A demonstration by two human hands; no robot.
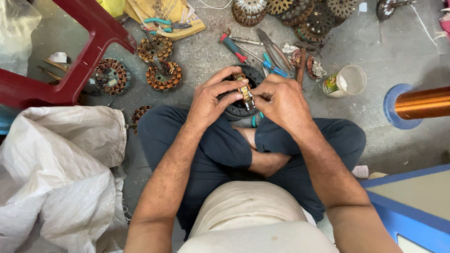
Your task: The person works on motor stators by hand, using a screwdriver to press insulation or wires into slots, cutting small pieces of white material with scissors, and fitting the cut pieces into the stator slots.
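Stator ring (243,93): dark, round, laminated, held over the crossed legs, just above the concrete floor (389,51); brass-coloured strip across its middle, half hidden by fingers.
Left hand (212,97): curled over the ring's left edge, fingers bent across the top, thumb pressed at the strip.
Right hand (281,99): closed on the ring's right side, fingertips pinching at the strip beside the left thumb.
Just beyond the ring: red-handled screwdriver (233,47), blue-handled pliers (273,66), scissors (273,47).
Right of those: white plastic cup (348,80), lying on its side.
Far right: copper wire spool (422,103) with blue flange.
Left: three wound stators (163,75) with copper coils, near a red plastic stool (89,51).
Top: stack of bare stator cores (300,14).
Near left: white woven sack (56,178), crumpled.
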